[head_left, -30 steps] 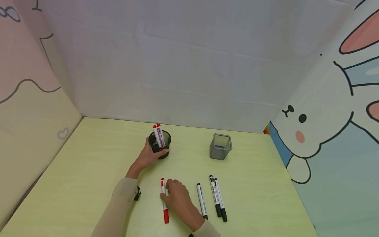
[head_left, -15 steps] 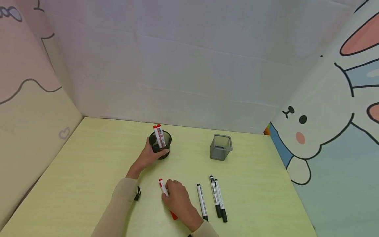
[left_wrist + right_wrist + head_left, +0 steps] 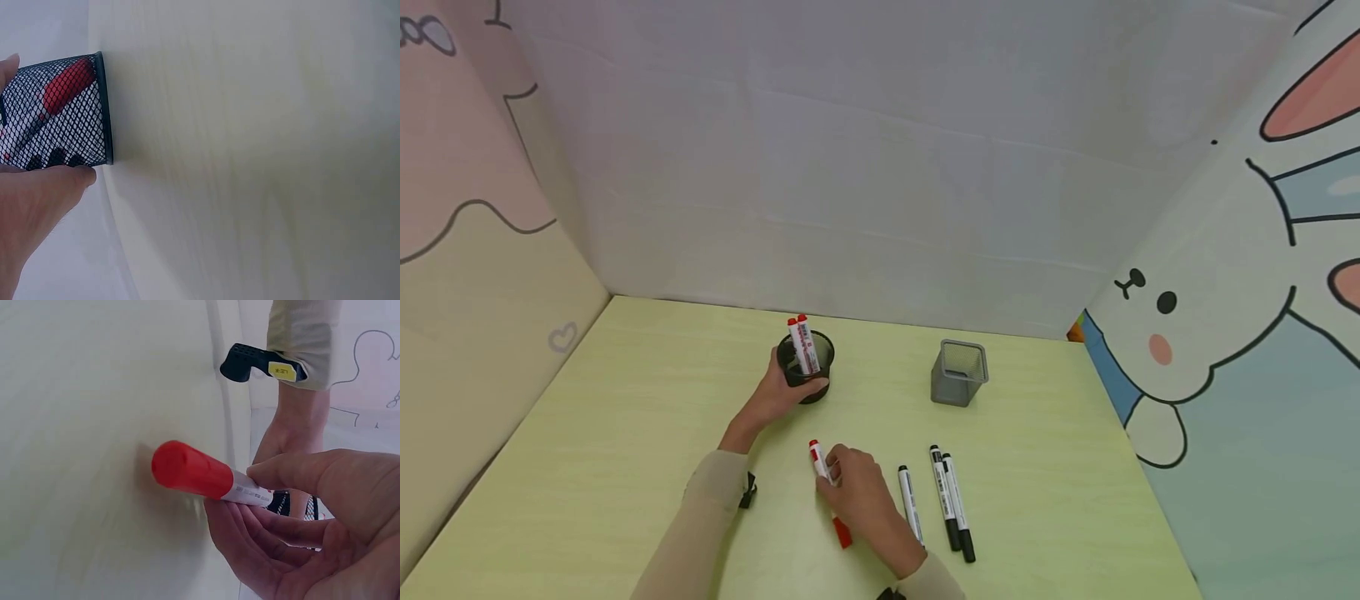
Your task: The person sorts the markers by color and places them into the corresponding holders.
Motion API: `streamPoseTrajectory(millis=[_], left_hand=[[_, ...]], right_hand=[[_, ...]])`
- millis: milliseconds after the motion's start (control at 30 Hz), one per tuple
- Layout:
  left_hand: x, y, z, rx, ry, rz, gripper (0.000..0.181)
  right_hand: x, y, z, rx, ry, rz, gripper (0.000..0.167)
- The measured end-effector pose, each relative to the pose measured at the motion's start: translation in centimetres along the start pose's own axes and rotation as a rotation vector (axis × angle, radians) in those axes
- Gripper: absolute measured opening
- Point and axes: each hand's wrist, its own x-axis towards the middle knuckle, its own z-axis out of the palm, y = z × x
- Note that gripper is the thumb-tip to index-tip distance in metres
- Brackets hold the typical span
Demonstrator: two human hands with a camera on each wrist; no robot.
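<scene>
My left hand [image 3: 781,392] grips a round black mesh pen cup [image 3: 822,354] around its side. Two red-ended white markers [image 3: 805,346] stand in it, leaning. Through the mesh in the left wrist view, a red cap [image 3: 65,86] shows near the cup's base. Nearer the front edge, my right hand [image 3: 863,492] pinches a white marker with a red cap [image 3: 842,533] between thumb and fingers. The right wrist view has that red cap [image 3: 190,470] pointing toward the camera, a little off the table surface, with the marker's barrel between thumb and fingers.
A square grey mesh pen holder [image 3: 958,375] stands at the back, right of the cup. Several black-capped markers lie right of my right hand: one single marker [image 3: 910,504] and a close pair [image 3: 951,500]. A white wall [image 3: 850,167] rises behind the table.
My right hand has taken hold of the red marker, turned it aslant and shifted it slightly right and away from me. The left hand and the cup have stayed in place.
</scene>
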Motion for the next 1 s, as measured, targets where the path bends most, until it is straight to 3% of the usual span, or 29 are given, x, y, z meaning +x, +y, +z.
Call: streamPoseTrajectory(millis=[433,1000], left_hand=[[0.0,-0.1,0.0,0.002,0.003,0.000,0.103],[0.2,-0.3,0.1,-0.005,0.007,0.013,0.101]], right_hand=[[0.7,0.3,-1.8,0.180,0.056,0.017,0.018],[2.0,0.3,-3.6,0.293,0.262,0.013,0.019]])
